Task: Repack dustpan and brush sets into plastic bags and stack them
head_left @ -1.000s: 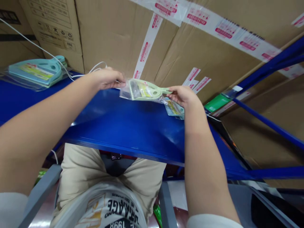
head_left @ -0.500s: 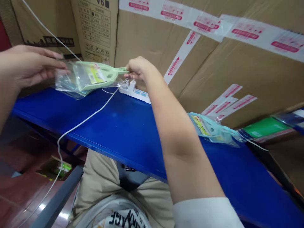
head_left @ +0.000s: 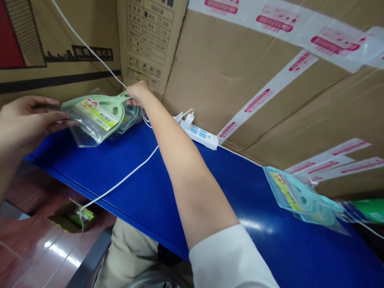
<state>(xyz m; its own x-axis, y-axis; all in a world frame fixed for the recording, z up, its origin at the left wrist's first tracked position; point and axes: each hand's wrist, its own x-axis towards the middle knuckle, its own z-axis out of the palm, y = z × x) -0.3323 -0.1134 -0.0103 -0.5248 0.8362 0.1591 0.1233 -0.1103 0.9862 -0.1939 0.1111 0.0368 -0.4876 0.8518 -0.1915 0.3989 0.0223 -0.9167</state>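
A pale green dustpan [head_left: 115, 107] in a clear plastic bag, with a yellow label on it, is held over the far left of the blue table. My right hand [head_left: 138, 93] is closed round its handle end. At its wide edge, my left hand [head_left: 33, 120] pinches the dustpan and bag between thumb and fingers. Beneath it part of a bluish bagged item [head_left: 132, 116] shows, mostly covered. On the right of the table lies a light blue dustpan [head_left: 295, 194], also bagged and labelled, apart from both hands.
Large cardboard boxes [head_left: 240, 76] wall off the back of the blue table [head_left: 135, 204]. Against them stands a white power strip [head_left: 204, 137] with plugs in it. A white cable [head_left: 129, 176] crosses the table and drops over its front edge. A small open box [head_left: 70, 218] sits on the floor.
My view has swung left and closer. Both hands have brought the green dustpan lower and nearer the table's left end, its label now turned more toward me.
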